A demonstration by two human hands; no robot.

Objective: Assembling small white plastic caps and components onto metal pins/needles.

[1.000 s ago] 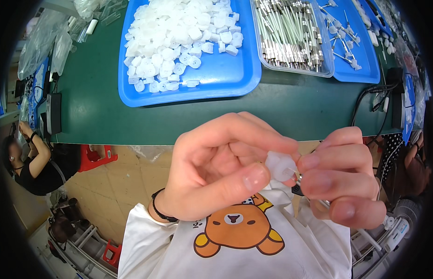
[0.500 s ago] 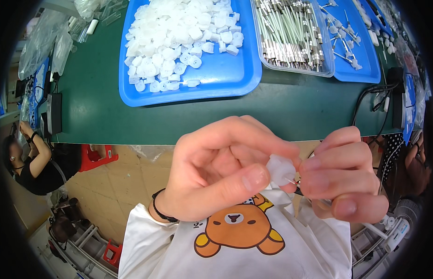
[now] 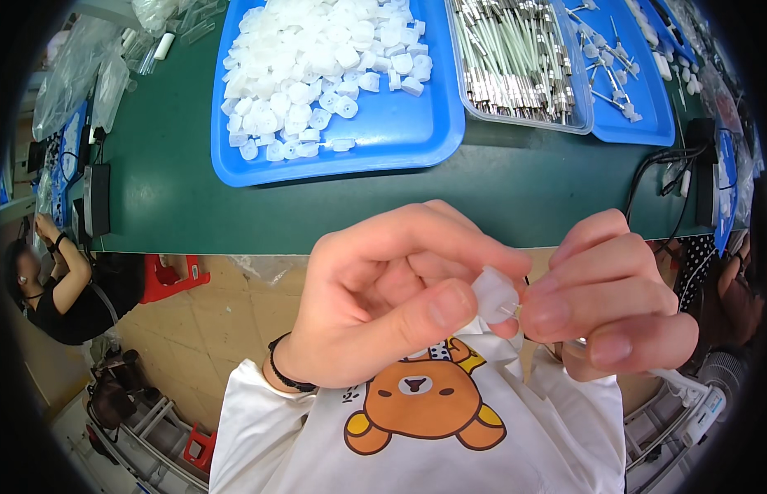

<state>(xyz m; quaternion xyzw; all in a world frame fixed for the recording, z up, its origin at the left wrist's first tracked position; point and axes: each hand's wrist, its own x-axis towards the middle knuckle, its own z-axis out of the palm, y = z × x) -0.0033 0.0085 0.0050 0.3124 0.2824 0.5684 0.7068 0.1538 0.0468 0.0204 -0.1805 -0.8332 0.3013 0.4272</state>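
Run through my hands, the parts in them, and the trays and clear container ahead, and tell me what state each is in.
Left hand: curled, pinching
White piece: held in left hand
Right hand: curled, pinching
Thin rod: mostly hidden by right hand; whether inserted is unclear
Left blue tray: heaped with loose white pieces
Clear container: uncovered, filled with rods
Right blue tray: holding scattered white-ended rods

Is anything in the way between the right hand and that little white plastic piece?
Nothing visible blocks it: between the right hand and the small, translucent white plastic piece there's just a thin, shiny pin.
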